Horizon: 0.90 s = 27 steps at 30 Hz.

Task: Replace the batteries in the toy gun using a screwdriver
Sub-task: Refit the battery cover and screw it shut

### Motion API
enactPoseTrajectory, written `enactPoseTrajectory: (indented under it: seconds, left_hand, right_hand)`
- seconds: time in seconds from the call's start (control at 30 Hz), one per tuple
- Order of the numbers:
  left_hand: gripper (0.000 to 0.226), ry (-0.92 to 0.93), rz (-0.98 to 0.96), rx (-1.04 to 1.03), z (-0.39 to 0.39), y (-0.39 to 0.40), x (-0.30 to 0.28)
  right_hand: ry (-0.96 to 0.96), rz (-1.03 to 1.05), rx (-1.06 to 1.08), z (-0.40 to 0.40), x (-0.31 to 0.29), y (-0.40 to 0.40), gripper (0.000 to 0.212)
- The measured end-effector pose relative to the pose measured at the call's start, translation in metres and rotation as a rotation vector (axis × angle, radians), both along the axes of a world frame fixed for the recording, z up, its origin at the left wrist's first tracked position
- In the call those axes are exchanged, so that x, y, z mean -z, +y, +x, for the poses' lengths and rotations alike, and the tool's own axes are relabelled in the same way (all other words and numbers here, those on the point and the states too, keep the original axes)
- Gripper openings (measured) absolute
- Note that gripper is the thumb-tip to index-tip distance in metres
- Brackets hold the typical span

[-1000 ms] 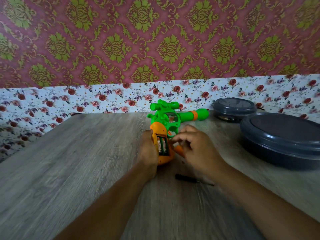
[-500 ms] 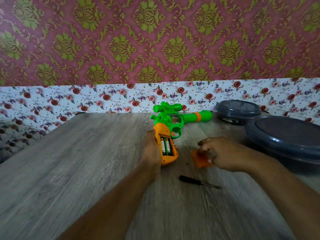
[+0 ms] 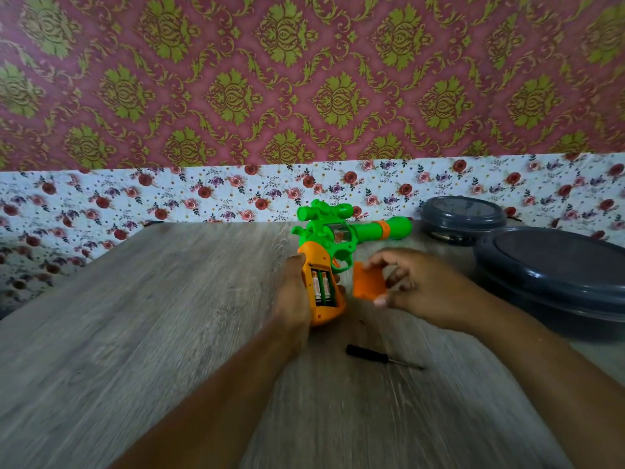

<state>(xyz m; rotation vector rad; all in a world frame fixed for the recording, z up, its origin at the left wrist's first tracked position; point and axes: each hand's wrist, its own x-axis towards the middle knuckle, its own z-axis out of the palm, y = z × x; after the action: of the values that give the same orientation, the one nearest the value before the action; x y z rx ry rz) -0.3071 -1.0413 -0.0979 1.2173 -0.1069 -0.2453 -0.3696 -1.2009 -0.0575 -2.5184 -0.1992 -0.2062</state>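
The toy gun (image 3: 333,252) lay on the surface (image 3: 169,316), barrel running far-right, its grip toward the person with two batteries (image 3: 320,286) exposed. The left hand (image 3: 292,299) curled round that grip. Just right of it, the right hand (image 3: 419,286) pinched the orange cover (image 3: 368,281), the nearer hand to the screwdriver (image 3: 378,358).

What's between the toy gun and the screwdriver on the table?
Only bare table between the toy gun and the screwdriver, seen in the head view.
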Motion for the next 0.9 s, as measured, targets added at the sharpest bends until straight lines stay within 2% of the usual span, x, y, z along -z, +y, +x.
enactPoseTrajectory:
  seconds: [0.07, 0.23, 0.37, 0.53, 0.77, 0.9]
  left_hand:
    - [0.052, -0.036, 0.041, 0.002, -0.003, -0.001, -0.001]
    - [0.043, -0.107, 0.067, 0.059, -0.004, -0.003, 0.0]
    - [0.045, -0.125, 0.043, 0.085, -0.002, -0.001, 0.001]
    - [0.038, -0.054, -0.034, 0.107, 0.002, 0.001, 0.001]
    - [0.035, -0.01, -0.091, 0.139, 0.004, 0.005, -0.001]
    - [0.031, -0.021, -0.089, 0.15, 0.005, 0.004, 0.0]
  right_hand:
    - [-0.134, 0.135, -0.014, -0.001, 0.001, 0.018, 0.042]
    - [-0.295, -0.048, -0.086, 0.009, 0.03, 0.04, 0.05]
    - [-0.322, -0.117, -0.053, 0.01, 0.035, 0.038, 0.053]
    - [-0.341, -0.108, -0.073, 0.01, 0.033, 0.037, 0.047]
    - [-0.32, -0.236, -0.067, 0.011, 0.03, 0.03, 0.044]
    - [-0.32, -0.166, -0.065, 0.011, 0.029, 0.027, 0.036]
